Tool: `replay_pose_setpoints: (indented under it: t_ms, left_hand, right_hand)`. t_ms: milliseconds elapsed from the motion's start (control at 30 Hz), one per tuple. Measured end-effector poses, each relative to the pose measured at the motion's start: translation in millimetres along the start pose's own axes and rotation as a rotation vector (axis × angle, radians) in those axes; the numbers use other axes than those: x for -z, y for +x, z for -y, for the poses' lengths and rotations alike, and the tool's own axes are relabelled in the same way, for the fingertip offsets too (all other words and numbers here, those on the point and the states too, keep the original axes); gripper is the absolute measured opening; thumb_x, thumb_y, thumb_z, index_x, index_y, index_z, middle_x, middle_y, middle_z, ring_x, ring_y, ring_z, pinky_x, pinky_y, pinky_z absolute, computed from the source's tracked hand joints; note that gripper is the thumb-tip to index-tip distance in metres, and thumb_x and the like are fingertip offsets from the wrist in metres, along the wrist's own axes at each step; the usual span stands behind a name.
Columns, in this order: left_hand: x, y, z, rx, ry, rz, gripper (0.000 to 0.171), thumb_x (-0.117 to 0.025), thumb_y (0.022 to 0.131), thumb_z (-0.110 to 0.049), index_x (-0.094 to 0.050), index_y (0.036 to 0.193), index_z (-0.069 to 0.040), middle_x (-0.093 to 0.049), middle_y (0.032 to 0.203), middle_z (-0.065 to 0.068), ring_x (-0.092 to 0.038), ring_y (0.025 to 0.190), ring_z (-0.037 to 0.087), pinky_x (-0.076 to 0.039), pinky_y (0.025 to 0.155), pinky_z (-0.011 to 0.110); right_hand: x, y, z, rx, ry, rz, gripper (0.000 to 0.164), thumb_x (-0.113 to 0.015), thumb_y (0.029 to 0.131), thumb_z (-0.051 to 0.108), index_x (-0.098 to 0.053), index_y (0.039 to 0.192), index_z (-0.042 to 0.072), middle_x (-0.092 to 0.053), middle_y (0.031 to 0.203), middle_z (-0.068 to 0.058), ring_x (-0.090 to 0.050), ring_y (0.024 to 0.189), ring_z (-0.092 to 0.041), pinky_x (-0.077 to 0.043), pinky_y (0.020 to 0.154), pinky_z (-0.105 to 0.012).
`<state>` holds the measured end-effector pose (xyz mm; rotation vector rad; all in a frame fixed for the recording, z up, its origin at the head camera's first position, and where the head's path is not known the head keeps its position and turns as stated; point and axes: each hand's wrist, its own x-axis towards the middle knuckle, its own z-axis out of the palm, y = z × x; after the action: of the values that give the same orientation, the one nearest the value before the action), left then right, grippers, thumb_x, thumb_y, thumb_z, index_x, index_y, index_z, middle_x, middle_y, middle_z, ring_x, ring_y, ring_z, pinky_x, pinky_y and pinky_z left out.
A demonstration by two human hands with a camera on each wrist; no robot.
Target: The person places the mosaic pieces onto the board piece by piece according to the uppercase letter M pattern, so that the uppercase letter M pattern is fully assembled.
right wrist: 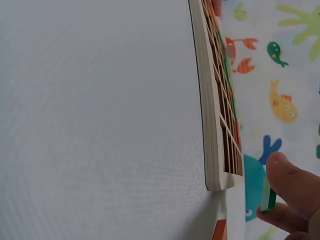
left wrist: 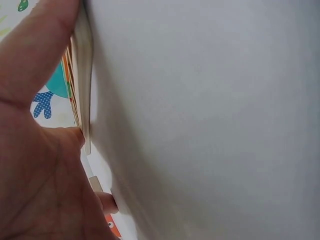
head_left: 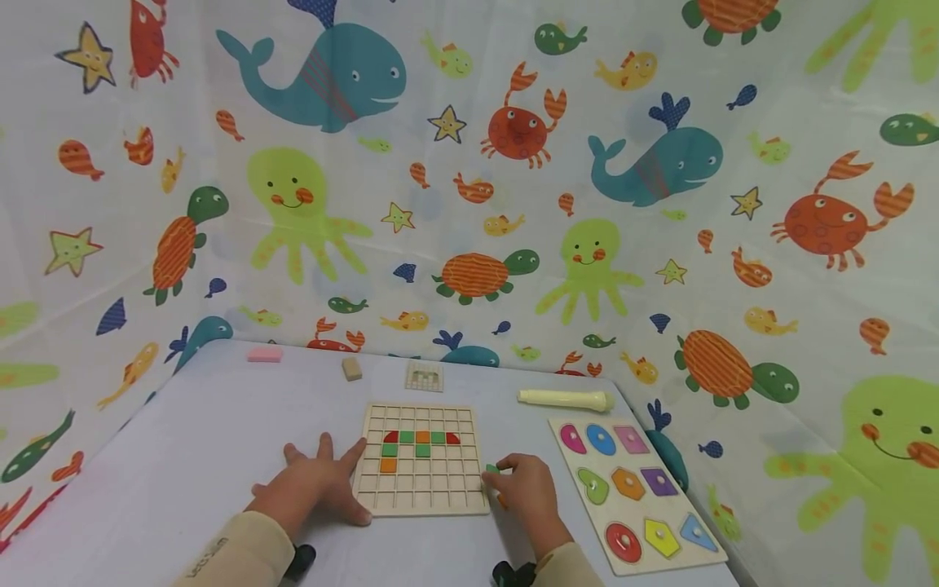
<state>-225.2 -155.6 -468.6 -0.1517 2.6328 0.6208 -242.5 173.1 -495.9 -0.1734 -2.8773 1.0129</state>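
Observation:
A square wooden grid board [head_left: 440, 483] lies flat on the table, with several red, green and orange tiles set in its upper cells. My left hand [head_left: 315, 483] has its fingers spread at the board's left side, the thumb by the near left corner and the index finger along the edge. Just off the board's right edge, my right hand [head_left: 526, 489] pinches a green tile [right wrist: 268, 196] between thumb and fingers. Under that hand an orange tile [right wrist: 220, 230] lies on the table, partly hidden in the head view.
A shape puzzle board [head_left: 609, 518] with colored knobbed pieces lies at the right. Behind it is a pale yellow tube [head_left: 565, 399]. Along the back are a pink block [head_left: 264, 355], a tan block [head_left: 352, 369] and a small pale square piece [head_left: 424, 377]. A sea-animal curtain [head_left: 469, 212] surrounds the table.

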Motion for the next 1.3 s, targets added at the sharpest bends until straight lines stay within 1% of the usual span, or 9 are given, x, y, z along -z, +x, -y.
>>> replay_pose_setpoints:
  t_ms: [133,233,400,533,767,867,1000,1100,1300]
  left_hand:
    - [-1.6,2.5,1.1,0.005,-0.004,-0.001,0.127,-0.097,0.06,-0.064,-0.035,0.166,-0.03,-0.005,0.174,0.032,0.007,0.148,0.077,-0.008,0.099,0.101]
    - [-1.9,4.6,1.7,0.007,-0.012,0.004,0.129,-0.098,0.059,-0.064,-0.035,0.166,-0.031,-0.005,0.174,0.031,0.008,0.148,0.077,-0.008,0.098,0.101]
    - [-1.7,7.5,1.0,0.023,-0.017,0.017,0.131,-0.098,0.057,-0.065,-0.034,0.167,-0.033,-0.003,0.175,0.029,0.009,0.149,0.076,-0.006,0.098,0.101]
    - [-1.5,6.2,-0.3,0.023,-0.011,0.012,0.13,-0.098,0.058,-0.065,-0.034,0.166,-0.033,-0.004,0.175,0.03,0.008,0.149,0.076,-0.007,0.099,0.101]
    - [-0.8,-0.2,-2.4,0.012,0.005,-0.006,0.126,-0.097,0.061,-0.063,-0.035,0.166,-0.031,-0.006,0.174,0.031,0.006,0.149,0.076,-0.009,0.099,0.101]
    - [-0.2,-1.1,-2.6,0.016,0.001,-0.004,0.126,-0.097,0.061,-0.063,-0.036,0.166,-0.031,-0.006,0.174,0.03,0.006,0.149,0.076,-0.009,0.099,0.1]
    - [-0.4,-0.2,-2.4,0.023,-0.009,0.0,0.127,-0.098,0.06,-0.062,-0.036,0.166,-0.031,-0.006,0.175,0.03,0.007,0.15,0.076,-0.008,0.1,0.1]
    - [-0.6,0.3,-2.4,0.025,-0.009,0.0,0.127,-0.098,0.06,-0.062,-0.036,0.166,-0.032,-0.006,0.175,0.029,0.007,0.15,0.075,-0.008,0.1,0.1]
    - [-1.4,2.3,-2.0,0.025,-0.011,-0.001,0.127,-0.098,0.06,-0.062,-0.036,0.166,-0.032,-0.005,0.175,0.029,0.008,0.15,0.075,-0.007,0.099,0.1]
  right_hand:
    - [-4,1,0,0.014,0.05,0.033,0.029,-0.09,0.086,0.033,-0.08,0.098,0.009,-0.073,0.069,0.001,-0.062,0.049,-0.013,-0.051,0.056,-0.031]
    - [-6,2,2,0.028,0.054,0.037,0.028,-0.09,0.086,0.034,-0.079,0.093,0.009,-0.07,0.066,0.002,-0.06,0.047,-0.012,-0.048,0.051,-0.03]
    - [-8,5,11,0.02,0.007,0.019,0.027,-0.091,0.083,0.036,-0.077,0.082,0.014,-0.073,0.081,0.001,-0.06,0.067,-0.016,-0.047,0.056,-0.03]
    - [-10,9,21,0.007,-0.037,0.021,0.028,-0.092,0.082,0.038,-0.076,0.077,0.016,-0.074,0.087,0.001,-0.058,0.082,-0.018,-0.047,0.062,-0.031]
    - [-9,19,36,0.033,-0.104,0.073,0.028,-0.093,0.081,0.04,-0.079,0.081,0.017,-0.075,0.096,0.001,-0.058,0.087,-0.019,-0.052,0.068,-0.033]
    - [-10,26,40,0.066,-0.129,0.092,0.028,-0.093,0.082,0.041,-0.078,0.081,0.017,-0.073,0.092,0.002,-0.058,0.085,-0.019,-0.053,0.068,-0.033]
    - [-13,34,45,0.07,-0.152,0.123,0.029,-0.093,0.081,0.042,-0.077,0.08,0.018,-0.069,0.087,0.003,-0.057,0.085,-0.02,-0.052,0.07,-0.034]
    - [-17,41,48,0.085,-0.185,0.151,0.028,-0.093,0.081,0.043,-0.078,0.081,0.019,-0.071,0.092,0.003,-0.058,0.089,-0.02,-0.056,0.076,-0.036]
    - [-25,53,51,0.169,-0.278,0.195,0.027,-0.093,0.081,0.044,-0.081,0.086,0.021,-0.076,0.111,-0.001,-0.064,0.103,-0.022,-0.06,0.094,-0.043]
